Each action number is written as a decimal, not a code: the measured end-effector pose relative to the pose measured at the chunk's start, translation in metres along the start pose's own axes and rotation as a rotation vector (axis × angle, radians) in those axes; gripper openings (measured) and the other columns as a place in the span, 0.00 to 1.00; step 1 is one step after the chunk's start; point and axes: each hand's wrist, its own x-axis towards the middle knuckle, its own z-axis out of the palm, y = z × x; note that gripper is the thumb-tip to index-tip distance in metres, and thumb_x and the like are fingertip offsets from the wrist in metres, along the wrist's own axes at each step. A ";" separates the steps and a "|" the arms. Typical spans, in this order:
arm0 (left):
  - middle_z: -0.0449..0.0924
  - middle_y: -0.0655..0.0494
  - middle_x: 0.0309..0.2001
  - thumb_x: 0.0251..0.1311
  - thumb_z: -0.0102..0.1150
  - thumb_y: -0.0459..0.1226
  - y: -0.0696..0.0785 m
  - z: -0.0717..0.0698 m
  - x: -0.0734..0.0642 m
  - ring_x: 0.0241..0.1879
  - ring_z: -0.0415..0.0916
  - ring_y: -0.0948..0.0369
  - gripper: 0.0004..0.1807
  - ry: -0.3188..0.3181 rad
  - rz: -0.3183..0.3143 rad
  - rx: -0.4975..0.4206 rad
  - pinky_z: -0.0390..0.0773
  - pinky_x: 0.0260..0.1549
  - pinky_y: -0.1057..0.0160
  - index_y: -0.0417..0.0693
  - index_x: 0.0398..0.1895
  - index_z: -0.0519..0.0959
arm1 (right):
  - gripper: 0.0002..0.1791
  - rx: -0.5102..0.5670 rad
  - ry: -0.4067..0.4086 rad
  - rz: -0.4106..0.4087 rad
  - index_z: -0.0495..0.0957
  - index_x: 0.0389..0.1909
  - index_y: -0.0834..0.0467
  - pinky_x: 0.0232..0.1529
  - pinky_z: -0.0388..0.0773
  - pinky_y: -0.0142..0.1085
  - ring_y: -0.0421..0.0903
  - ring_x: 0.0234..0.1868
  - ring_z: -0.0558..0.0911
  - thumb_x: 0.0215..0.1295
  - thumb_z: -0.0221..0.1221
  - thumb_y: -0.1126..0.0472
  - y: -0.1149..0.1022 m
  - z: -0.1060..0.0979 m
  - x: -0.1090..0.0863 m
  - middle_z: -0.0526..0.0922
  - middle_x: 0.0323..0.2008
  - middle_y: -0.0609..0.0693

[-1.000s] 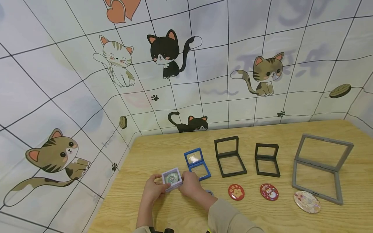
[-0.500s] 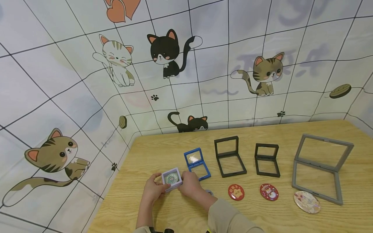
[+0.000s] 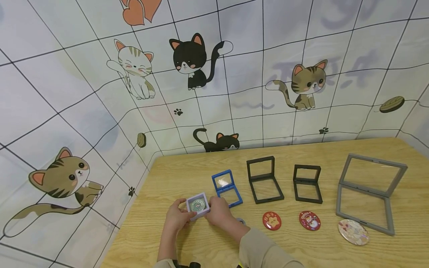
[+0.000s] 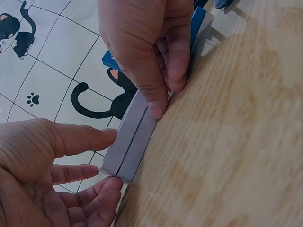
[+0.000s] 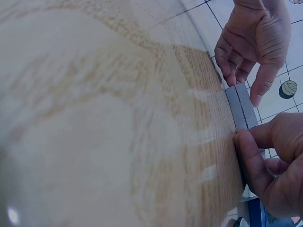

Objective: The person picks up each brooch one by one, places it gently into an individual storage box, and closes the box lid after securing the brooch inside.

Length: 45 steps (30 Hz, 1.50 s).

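A small lilac display frame (image 3: 203, 214), its two halves meeting along a thin seam, is held at the table's left part. Through its clear window shows a round green badge (image 3: 197, 205). My left hand (image 3: 177, 216) pinches the frame's left end, thumb on top and fingertips at its lower edge in the left wrist view. At the other end my right hand (image 3: 219, 212) grips it between thumb and fingers; the right wrist view shows the thumb at the seam (image 5: 242, 106). Behind the right hand a blue display frame (image 3: 223, 182) stands unfolded, partly hidden.
Two black frames (image 3: 265, 199) (image 3: 307, 182) and a large grey frame (image 3: 364, 194) stand unfolded to the right. Before them lie two red round badges (image 3: 271, 221) (image 3: 310, 220) and a pale one (image 3: 353, 232). Another round item (image 3: 241, 221) is mostly hidden by the right wrist.
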 end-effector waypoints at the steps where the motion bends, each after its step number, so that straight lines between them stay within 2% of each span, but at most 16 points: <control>1: 0.74 0.48 0.27 0.44 0.65 0.29 0.001 0.001 0.000 0.20 0.70 0.61 0.37 0.003 0.000 0.014 0.73 0.17 0.65 0.32 0.59 0.60 | 0.11 -0.001 -0.001 0.002 0.74 0.22 0.63 0.22 0.69 0.32 0.43 0.20 0.71 0.38 0.67 0.69 0.000 0.000 0.000 0.73 0.17 0.48; 5: 0.72 0.48 0.26 0.44 0.65 0.29 0.005 0.002 -0.001 0.18 0.69 0.62 0.36 0.017 -0.006 0.052 0.72 0.16 0.66 0.32 0.59 0.61 | 0.10 0.005 -0.004 0.016 0.74 0.22 0.63 0.21 0.69 0.30 0.42 0.19 0.71 0.39 0.67 0.69 0.000 -0.002 -0.001 0.72 0.15 0.47; 16: 0.72 0.48 0.26 0.44 0.65 0.29 0.005 0.006 -0.003 0.18 0.68 0.61 0.36 0.020 0.002 0.047 0.71 0.16 0.67 0.32 0.58 0.62 | 0.10 -0.015 0.003 -0.009 0.74 0.21 0.63 0.21 0.68 0.31 0.42 0.19 0.71 0.39 0.67 0.68 0.003 -0.003 -0.004 0.72 0.15 0.47; 24: 0.72 0.47 0.27 0.44 0.65 0.29 0.005 0.009 -0.005 0.19 0.68 0.62 0.35 0.028 0.012 0.064 0.71 0.16 0.67 0.30 0.58 0.62 | 0.08 -0.033 -0.008 0.009 0.74 0.21 0.63 0.22 0.69 0.32 0.43 0.20 0.71 0.39 0.64 0.70 0.004 -0.003 -0.005 0.73 0.17 0.48; 29: 0.76 0.45 0.28 0.44 0.64 0.29 0.005 0.008 -0.007 0.21 0.72 0.61 0.34 0.042 0.039 0.099 0.73 0.19 0.65 0.28 0.56 0.63 | 0.08 -0.039 -0.051 0.015 0.72 0.14 0.61 0.17 0.64 0.30 0.40 0.17 0.67 0.40 0.62 0.71 0.003 -0.008 -0.006 0.68 0.12 0.45; 32: 0.78 0.43 0.29 0.44 0.63 0.29 0.006 0.005 -0.009 0.23 0.74 0.59 0.32 0.064 0.070 0.135 0.74 0.21 0.63 0.26 0.54 0.64 | 0.15 -0.049 -0.083 -0.022 0.66 0.08 0.59 0.12 0.56 0.28 0.39 0.13 0.60 0.43 0.62 0.69 0.001 -0.016 -0.006 0.60 0.08 0.43; 34: 0.78 0.43 0.29 0.43 0.64 0.29 0.007 0.003 -0.010 0.23 0.74 0.58 0.31 0.081 0.084 0.163 0.74 0.21 0.63 0.26 0.53 0.65 | 0.17 -0.059 -0.114 -0.048 0.65 0.08 0.58 0.12 0.55 0.28 0.39 0.13 0.59 0.46 0.63 0.68 0.000 -0.024 -0.007 0.60 0.09 0.43; 35: 0.78 0.43 0.29 0.43 0.64 0.30 0.009 0.003 -0.011 0.24 0.74 0.58 0.31 0.088 0.090 0.178 0.74 0.20 0.63 0.26 0.53 0.66 | 0.15 -0.071 -0.126 -0.066 0.68 0.09 0.60 0.13 0.58 0.29 0.39 0.13 0.62 0.47 0.63 0.67 -0.001 -0.029 -0.008 0.63 0.10 0.43; 38: 0.77 0.44 0.29 0.41 0.65 0.31 0.014 0.003 -0.013 0.25 0.73 0.57 0.31 0.127 0.105 0.239 0.72 0.21 0.62 0.27 0.52 0.68 | 0.08 -0.086 -0.161 -0.112 0.75 0.20 0.63 0.22 0.70 0.32 0.43 0.22 0.73 0.49 0.64 0.65 -0.001 -0.045 -0.013 0.75 0.22 0.49; 40: 0.77 0.44 0.30 0.41 0.66 0.33 0.018 0.003 -0.015 0.27 0.73 0.54 0.30 0.156 0.117 0.274 0.72 0.22 0.61 0.29 0.51 0.69 | 0.07 -0.074 -0.174 -0.134 0.77 0.26 0.65 0.27 0.72 0.35 0.46 0.26 0.75 0.49 0.64 0.66 -0.001 -0.056 -0.016 0.77 0.28 0.52; 43: 0.77 0.43 0.32 0.42 0.66 0.34 0.027 0.004 -0.019 0.29 0.73 0.53 0.28 0.193 0.154 0.303 0.72 0.24 0.59 0.31 0.48 0.71 | 0.09 -0.049 -0.160 -0.166 0.77 0.27 0.67 0.26 0.72 0.36 0.45 0.25 0.74 0.46 0.65 0.68 0.002 -0.070 -0.021 0.77 0.27 0.53; 45: 0.76 0.44 0.31 0.43 0.65 0.35 0.033 0.005 -0.022 0.29 0.73 0.53 0.26 0.195 0.178 0.287 0.72 0.23 0.60 0.31 0.46 0.73 | 0.09 -0.052 -0.145 -0.168 0.76 0.26 0.67 0.25 0.70 0.35 0.43 0.25 0.73 0.44 0.65 0.68 0.003 -0.077 -0.024 0.75 0.25 0.51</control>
